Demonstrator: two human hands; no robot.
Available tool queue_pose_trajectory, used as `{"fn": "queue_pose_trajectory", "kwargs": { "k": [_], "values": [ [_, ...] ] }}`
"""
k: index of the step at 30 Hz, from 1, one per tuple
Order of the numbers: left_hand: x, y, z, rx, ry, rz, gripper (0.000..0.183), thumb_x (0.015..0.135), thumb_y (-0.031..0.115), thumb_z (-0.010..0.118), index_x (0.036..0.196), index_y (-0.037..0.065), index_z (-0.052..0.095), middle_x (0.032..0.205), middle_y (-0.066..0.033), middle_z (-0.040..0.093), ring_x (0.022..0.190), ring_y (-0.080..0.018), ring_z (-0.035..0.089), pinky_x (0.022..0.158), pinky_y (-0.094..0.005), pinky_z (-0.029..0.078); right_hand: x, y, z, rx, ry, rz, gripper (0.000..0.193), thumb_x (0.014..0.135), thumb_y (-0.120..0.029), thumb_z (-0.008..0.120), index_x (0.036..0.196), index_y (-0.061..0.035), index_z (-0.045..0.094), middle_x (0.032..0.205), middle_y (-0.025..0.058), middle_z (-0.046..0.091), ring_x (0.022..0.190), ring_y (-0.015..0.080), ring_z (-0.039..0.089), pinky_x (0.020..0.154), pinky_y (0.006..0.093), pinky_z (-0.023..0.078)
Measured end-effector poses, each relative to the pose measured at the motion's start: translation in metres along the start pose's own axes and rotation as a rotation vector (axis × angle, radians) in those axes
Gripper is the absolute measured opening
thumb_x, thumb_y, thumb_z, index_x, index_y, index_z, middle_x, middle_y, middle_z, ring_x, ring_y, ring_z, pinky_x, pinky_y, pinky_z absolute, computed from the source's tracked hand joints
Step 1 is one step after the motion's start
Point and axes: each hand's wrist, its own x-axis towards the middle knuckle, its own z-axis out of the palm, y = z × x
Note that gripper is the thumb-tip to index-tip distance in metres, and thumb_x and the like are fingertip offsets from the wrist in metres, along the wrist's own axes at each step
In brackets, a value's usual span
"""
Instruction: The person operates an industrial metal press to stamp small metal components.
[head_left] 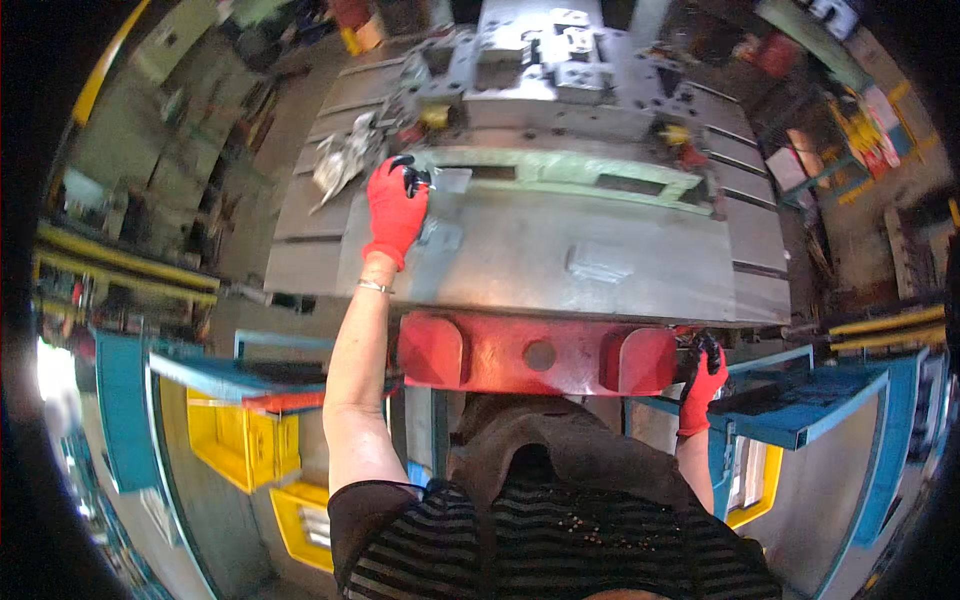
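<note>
At 8 o'clock from mid-view we see a yellow crate (270, 450). Between 10 and 11, a crumpled silvery bundle (345, 160) lies on the metal worktop (510, 275). At 11, our red-gloved left hand (398, 205) has its fingers bent inward, with a pale flat piece (453, 180) just beside them at the hand's 2 o'clock; we cannot tell whether they pinch it. A red plate (578, 355) sits between 4 and 5, a pale stack (600, 262) between 2 and 3. Between 3 and 4, our right hand (705, 375) curls its fingers near the plate's end; we cannot tell whether they grip anything.
</note>
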Motion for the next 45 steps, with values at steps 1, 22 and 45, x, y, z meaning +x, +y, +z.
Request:
{"fn": "queue_pose_trajectory", "kwargs": {
  "k": [1, 22, 45],
  "values": [
    [-0.024, -0.012, -0.009, 0.032, -0.002, -0.039, 0.031, 0.068, 0.015, 0.067, 0.096, 0.003, 0.058, 0.107, -0.0141, 0.056, 0.101, -0.0342, 0.05, 0.089, -0.042, 0.039, 0.001, -0.011, 0.01, 0.019, -0.106, -0.055, 0.032, 0.086, -0.002, 0.055, 0.116, 0.0051, 0.056, 0.11, 0.0129, 0.062, 0.099, 0.0195, 0.058, 0.091, 0.0305, 0.044],
    [-0.109, 0.0, 0.025, 0.277, -0.007, -0.174, 0.059, 0.071, 0.031, 0.071, 0.119, 0.005, 0.049, 0.127, -0.0198, 0.044, 0.12, -0.0399, 0.038, 0.101, -0.0527, 0.028, 0.065, -0.105, 0.161, -0.388, -0.582, -0.318, 0.042, 0.071, -0.014, 0.073, 0.112, -0.0088, 0.062, 0.106, 0.0137, 0.058, 0.092, 0.0266, 0.06, 0.08, 0.0327, 0.049],
    [-0.154, 0.081, -0.022, -0.158, 0.106, -0.365, 0.037, 0.079, 0.004, 0.062, 0.115, 0.001, 0.054, 0.127, -0.0143, 0.047, 0.117, -0.0302, 0.044, 0.098, -0.0393, 0.036, 0.08, -0.092, 0.166, -0.316, -0.78, -0.292, 0.014, 0.078, -0.006, 0.057, 0.087, 0.0021, 0.064, 0.07, 0.0123, 0.061, 0.063, 0.0178, 0.056, 0.061, 0.032, 0.045]
  ]
}}
